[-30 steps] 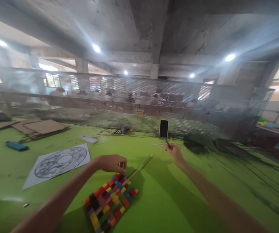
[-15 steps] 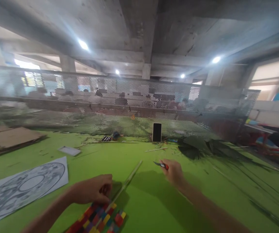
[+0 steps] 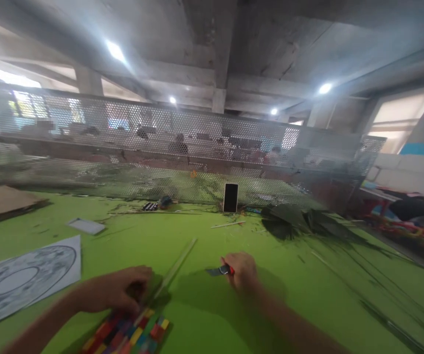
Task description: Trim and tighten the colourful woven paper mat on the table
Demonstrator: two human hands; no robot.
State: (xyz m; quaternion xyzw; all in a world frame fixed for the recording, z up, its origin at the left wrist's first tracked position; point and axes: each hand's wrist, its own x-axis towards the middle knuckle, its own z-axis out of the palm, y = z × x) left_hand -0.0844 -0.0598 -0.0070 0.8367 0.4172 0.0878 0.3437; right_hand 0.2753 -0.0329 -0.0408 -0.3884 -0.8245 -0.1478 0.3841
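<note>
My right hand [image 3: 242, 270] is closed around a knife [image 3: 218, 270] with a red-and-dark handle. Its short blade points left, apart from the pale, narrow strip [image 3: 178, 263]. That strip slants from the table across a multicoloured piece [image 3: 136, 337] made of small blocks or woven squares at the bottom edge. Over the far side of this piece, my left hand [image 3: 121, 290] has its fingers curled and its thumb down on the piece, close to the strip. The fingers partly hide both, and blur obscures the exact grip.
A printed sheet with a ring pattern [image 3: 31, 280] and brown cardboard [image 3: 5, 201] lie left. A white tray-like item [image 3: 86, 225] lies beyond. Ahead, a dark-screened phone [image 3: 230, 197] stands before a perforated metal screen [image 3: 160, 142]. Dark green leaves [image 3: 289, 221] spread right.
My right hand has brought the knife nearer to me and left, closer to the strip. My left hand stays at the multicoloured piece. The view has turned slightly right.
</note>
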